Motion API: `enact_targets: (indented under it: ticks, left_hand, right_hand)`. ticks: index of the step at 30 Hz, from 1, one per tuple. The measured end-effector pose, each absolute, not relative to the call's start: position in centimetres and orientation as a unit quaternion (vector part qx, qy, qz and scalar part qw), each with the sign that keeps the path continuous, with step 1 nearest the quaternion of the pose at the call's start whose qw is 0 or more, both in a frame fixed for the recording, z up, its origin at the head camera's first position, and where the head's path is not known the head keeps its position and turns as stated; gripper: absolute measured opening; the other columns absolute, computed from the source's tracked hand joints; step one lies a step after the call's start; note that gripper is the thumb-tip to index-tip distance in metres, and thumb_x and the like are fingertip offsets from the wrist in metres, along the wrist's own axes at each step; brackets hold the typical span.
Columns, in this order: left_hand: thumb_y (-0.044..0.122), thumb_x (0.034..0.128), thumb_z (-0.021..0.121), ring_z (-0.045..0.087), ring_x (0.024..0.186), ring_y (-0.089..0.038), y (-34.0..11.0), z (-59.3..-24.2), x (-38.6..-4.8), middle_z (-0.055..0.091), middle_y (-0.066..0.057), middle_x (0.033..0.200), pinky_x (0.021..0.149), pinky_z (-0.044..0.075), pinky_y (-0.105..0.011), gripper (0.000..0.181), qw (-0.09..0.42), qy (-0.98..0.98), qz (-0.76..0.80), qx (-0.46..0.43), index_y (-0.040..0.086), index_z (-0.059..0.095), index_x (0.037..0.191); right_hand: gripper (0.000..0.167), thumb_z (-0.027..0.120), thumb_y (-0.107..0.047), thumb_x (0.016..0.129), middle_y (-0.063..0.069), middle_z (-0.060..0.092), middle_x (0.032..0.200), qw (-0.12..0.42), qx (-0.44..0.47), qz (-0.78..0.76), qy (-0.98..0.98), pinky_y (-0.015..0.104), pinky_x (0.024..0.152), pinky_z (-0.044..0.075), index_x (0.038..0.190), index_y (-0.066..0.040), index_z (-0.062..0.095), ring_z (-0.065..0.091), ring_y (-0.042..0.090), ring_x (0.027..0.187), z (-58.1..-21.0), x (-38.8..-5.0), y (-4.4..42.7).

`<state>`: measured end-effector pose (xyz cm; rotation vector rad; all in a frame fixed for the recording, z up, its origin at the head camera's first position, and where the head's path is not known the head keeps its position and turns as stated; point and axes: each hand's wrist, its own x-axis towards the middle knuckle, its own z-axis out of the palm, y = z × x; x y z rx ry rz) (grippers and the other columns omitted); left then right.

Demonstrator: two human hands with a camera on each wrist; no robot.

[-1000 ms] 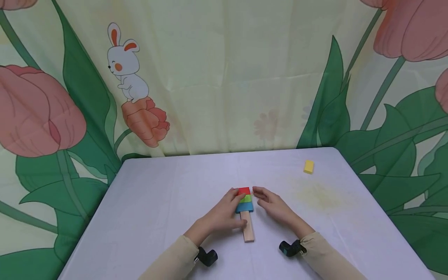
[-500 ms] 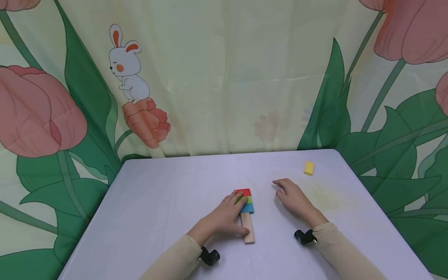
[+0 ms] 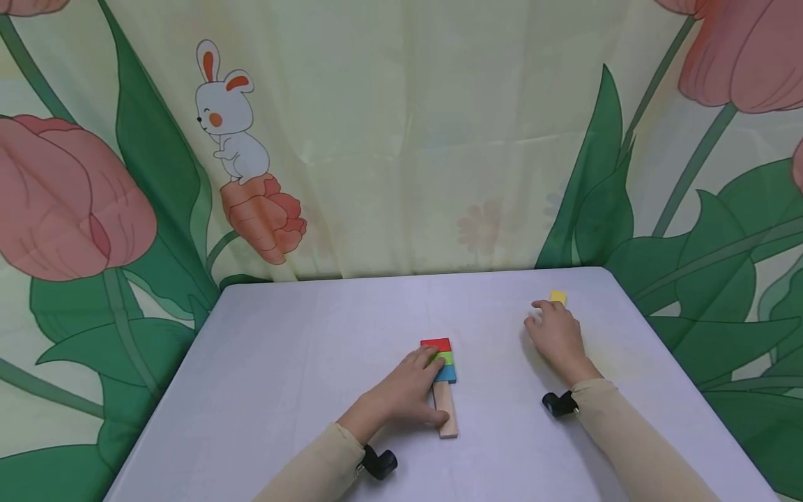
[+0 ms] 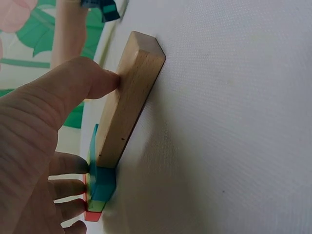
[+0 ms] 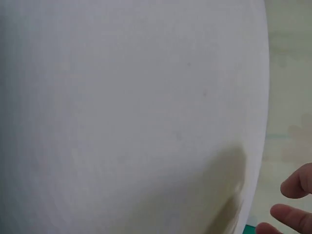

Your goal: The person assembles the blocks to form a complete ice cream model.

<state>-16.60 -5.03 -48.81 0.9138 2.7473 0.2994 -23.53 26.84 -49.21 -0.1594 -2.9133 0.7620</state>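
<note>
A plain wooden block (image 3: 442,396) lies on the table in line with a blue block (image 3: 448,374), a green block (image 3: 448,358) and a red block (image 3: 437,344). My left hand (image 3: 401,392) rests on this row, its spread fingertips on the coloured blocks. In the left wrist view, the thumb touches the wooden block (image 4: 127,100) near its end. Far to the right, my right hand (image 3: 557,340) is just in front of a yellow block (image 3: 558,296), partly covering it. Only some fingers (image 5: 295,217) appear in the right wrist view, loosely bent and without a visible object.
A white cloth covers the table (image 3: 301,335). Behind its far edge hangs a curtain (image 3: 401,174) printed with tulips, leaves and a rabbit. Both wrists wear a small black camera.
My right hand has moved right and away from the row of blocks, up to the yellow block. My left hand stays on the row, its thumb shifted slightly nearer the wooden block's end.
</note>
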Motion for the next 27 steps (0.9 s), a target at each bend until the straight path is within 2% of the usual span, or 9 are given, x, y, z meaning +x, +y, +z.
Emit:
enact_targets:
  ticks: [7,12,17,27]
  left_hand:
    - [0.055,0.0827,0.074,0.034,0.152,-0.024,-4.8,-48.6,-16.5,0.036,-0.006,0.164,0.122,0.037,-0.038,0.090,0.102,0.938,0.089,0.320,0.012,0.045,0.156]
    - [0.055,0.0822,0.075,0.034,0.151,-0.024,-4.7,-48.6,-16.5,0.037,-0.007,0.164,0.122,0.038,-0.038,0.091,0.102,0.939,0.080,0.319,0.012,0.045,0.156]
    - [0.057,0.0809,0.075,0.034,0.152,-0.025,-4.6,-48.5,-16.3,0.036,-0.006,0.165,0.121,0.039,-0.039,0.093,0.104,0.941,0.073,0.315,0.013,0.044,0.157]
    - [0.056,0.0837,0.072,0.032,0.154,-0.025,-4.8,-48.6,-16.2,0.035,-0.006,0.166,0.123,0.036,-0.038,0.091,0.101,0.939,0.075,0.321,0.012,0.043,0.157]
  right_hand:
    - [0.059,0.052,-0.024,0.099,0.041,0.041,0.139,0.068,-0.076,0.203,-0.974,0.071,0.104,0.033,0.144,0.013,0.046,0.040,0.060,0.125,-49.0,-24.1,28.7]
    - [0.060,0.051,-0.026,0.100,0.043,0.037,0.140,0.033,-0.078,0.180,-0.980,0.072,0.103,0.033,0.141,0.017,0.046,0.038,0.062,0.123,-49.1,-24.3,29.5]
    - [0.060,0.051,-0.028,0.100,0.043,0.034,0.144,0.002,-0.085,0.174,-0.981,0.072,0.106,0.033,0.140,0.017,0.046,0.038,0.062,0.125,-49.0,-24.5,29.6]
    - [0.053,0.052,-0.025,0.101,0.040,0.042,0.140,0.038,-0.079,0.187,-0.978,0.071,0.101,0.036,0.135,0.016,0.051,0.045,0.059,0.121,-49.5,-24.5,29.3]
